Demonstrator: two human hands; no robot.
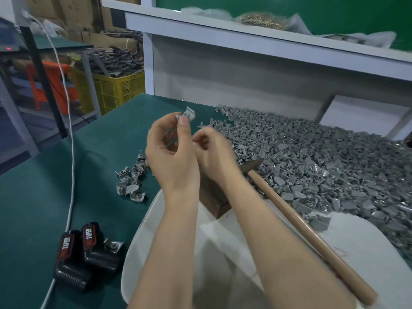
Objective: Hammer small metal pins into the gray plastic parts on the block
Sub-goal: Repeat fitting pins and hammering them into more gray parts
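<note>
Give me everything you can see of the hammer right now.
The hammer lies flat, unheld. Its dark, dull metal head rests at the edge of the gray parts pile, beside the dark block; the right wrist hides part of it. The pale, round wooden handle runs diagonally toward the person across the white cloth. Neither hand touches it.

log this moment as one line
left hand: pinches gray part, raised | right hand: blurred, hold unclear | hammer: lying unheld beside pile | block: partly hidden
</note>
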